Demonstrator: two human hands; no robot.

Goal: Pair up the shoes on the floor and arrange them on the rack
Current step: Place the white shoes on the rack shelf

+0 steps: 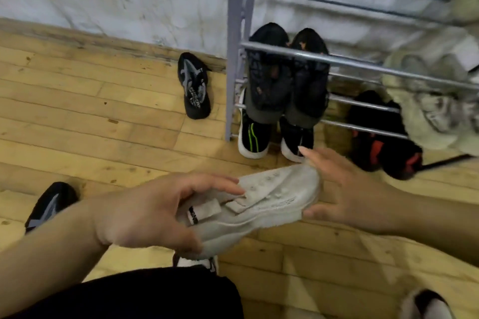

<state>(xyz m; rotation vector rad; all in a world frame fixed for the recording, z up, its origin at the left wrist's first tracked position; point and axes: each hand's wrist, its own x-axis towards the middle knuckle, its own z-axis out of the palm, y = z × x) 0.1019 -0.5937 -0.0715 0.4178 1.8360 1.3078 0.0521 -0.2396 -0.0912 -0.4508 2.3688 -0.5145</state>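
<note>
White sneaker (259, 204) is held in the air above the wooden floor (103, 124), on its side, toe to the right, just near of the rack (234, 59). The left hand (145, 210) grips its heel end: the fingers (220, 184) lie over the tongue and the thumb is curled under the sole. The right hand (344, 189) is spread, its fingers straight above the toe, its thumb touching the sole's edge; motion blur hides whether it grips.

On the rack's left side a black pair (285, 77) hangs over a middle rail, toes far. Below it stand two black shoes with white soles (252, 137), one with green stripes. To their right, low on the rack, sits a black-and-red pair (383, 142), and further right blurred pale shoes (427, 111).

On the floor left of the rack lies a black-and-grey shoe (193, 85) by the wall; a similar shoe (49, 204) lies nearer, at the far left, partly behind the left forearm.
</note>
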